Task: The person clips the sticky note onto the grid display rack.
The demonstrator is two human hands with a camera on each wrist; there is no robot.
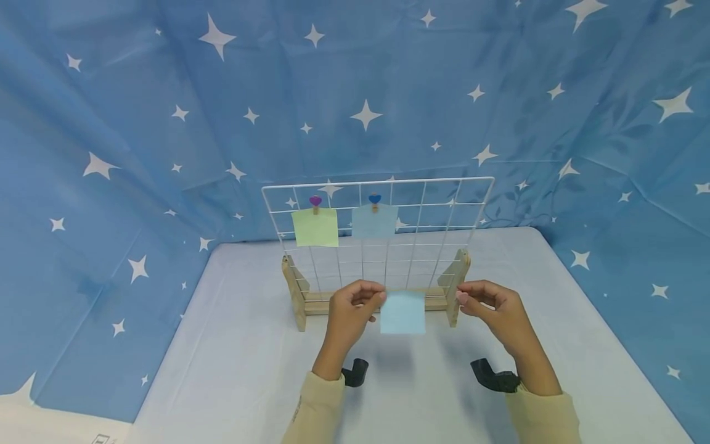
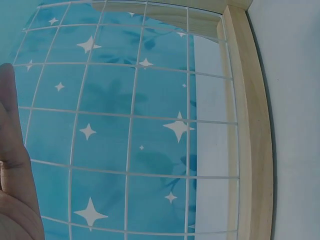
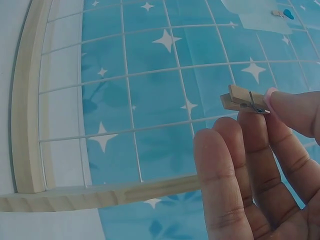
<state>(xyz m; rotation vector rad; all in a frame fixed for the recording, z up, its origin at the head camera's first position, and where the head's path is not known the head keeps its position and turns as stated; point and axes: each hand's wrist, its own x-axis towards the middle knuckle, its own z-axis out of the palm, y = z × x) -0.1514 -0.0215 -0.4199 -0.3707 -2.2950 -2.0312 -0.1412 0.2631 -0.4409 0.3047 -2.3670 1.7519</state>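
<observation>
My left hand (image 1: 350, 308) pinches a light blue paper note (image 1: 403, 314) by its upper left corner, low in front of the wire grid in the head view. Only the edge of that hand (image 2: 14, 170) shows in the left wrist view. Between thumb and fingertips, my right hand (image 1: 501, 308) holds a small wooden clothespin (image 3: 242, 99) with a pink end (image 1: 461, 298). Its wooden tips point away from the fingers. Behind both hands stands the white wire grid (image 1: 377, 182). A green note (image 1: 316, 229) and another light blue note (image 1: 375, 223) hang on it.
A purple heart clothespin (image 1: 315, 202) fastens the green note, and a blue heart clothespin (image 1: 375, 200) the hanging blue one. Wooden feet (image 1: 296, 296) support the grid on a white table (image 1: 238, 370). A blue star-patterned cloth (image 1: 266, 74) rises behind.
</observation>
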